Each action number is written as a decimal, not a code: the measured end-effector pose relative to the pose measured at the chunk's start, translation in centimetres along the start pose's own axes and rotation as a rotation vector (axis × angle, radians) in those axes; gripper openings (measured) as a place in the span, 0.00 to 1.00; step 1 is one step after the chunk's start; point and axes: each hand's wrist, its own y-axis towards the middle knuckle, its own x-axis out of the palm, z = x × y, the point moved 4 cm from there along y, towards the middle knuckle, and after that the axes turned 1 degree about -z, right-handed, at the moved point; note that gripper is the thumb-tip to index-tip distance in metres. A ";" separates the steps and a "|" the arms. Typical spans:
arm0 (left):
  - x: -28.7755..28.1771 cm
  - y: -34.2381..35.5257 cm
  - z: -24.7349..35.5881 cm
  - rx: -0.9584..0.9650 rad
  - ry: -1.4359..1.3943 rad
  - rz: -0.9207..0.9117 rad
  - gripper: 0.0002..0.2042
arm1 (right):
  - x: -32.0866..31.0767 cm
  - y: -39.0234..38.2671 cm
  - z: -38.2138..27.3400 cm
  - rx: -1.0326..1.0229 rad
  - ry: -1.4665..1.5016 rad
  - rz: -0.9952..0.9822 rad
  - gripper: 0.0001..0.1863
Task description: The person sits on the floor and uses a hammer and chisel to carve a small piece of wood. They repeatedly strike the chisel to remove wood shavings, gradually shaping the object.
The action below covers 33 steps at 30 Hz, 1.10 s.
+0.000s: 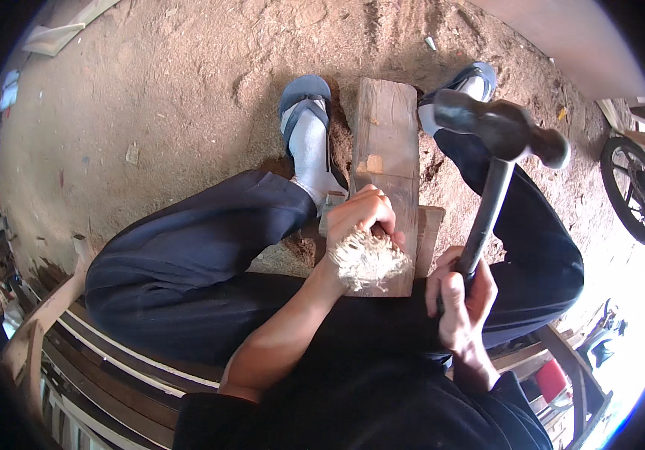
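My left hand (357, 213) is closed around an upright chisel, whose wooden handle ends in a pale, frayed, splayed top (369, 260). The chisel's blade is hidden beneath the fist. Under that hand lies a long, thick block of wood (387, 135), pointing away from me between my feet. A lighter patch (373, 163) marks its upper face. My right hand (463, 301) grips the lower handle of a ball-peen hammer (504, 135). The dark metal head is raised above the block's right side, apart from the chisel.
My sandalled feet (305, 112) flank the block on sawdust-covered ground (187, 97). Small wood pieces (429, 225) sit beside and under the block. Wooden framing (56, 315) stands at the left, a wheel (628, 191) at the far right, and a red object (552, 381) at lower right.
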 end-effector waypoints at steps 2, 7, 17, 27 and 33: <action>0.5 -0.1 -0.3 0.066 0.026 0.072 0.13 | -1.4 -0.5 -0.4 -0.126 -0.212 -0.024 0.24; 0.6 -1.5 0.3 -0.417 -0.049 0.112 0.14 | -2.8 -1.5 -4.3 -0.766 -0.671 -0.158 0.15; 0.6 -1.1 -0.3 -0.054 0.004 -0.053 0.11 | -5.3 -6.0 -5.0 -1.038 -1.010 -0.303 0.14; 0.7 -1.3 -1.6 -0.001 -0.033 -0.045 0.13 | -5.9 -6.6 -5.1 -0.873 -1.014 -0.363 0.20; 0.8 -0.9 -0.5 -0.060 0.013 -0.076 0.12 | -5.6 -5.8 -3.4 -0.724 -1.048 -0.360 0.20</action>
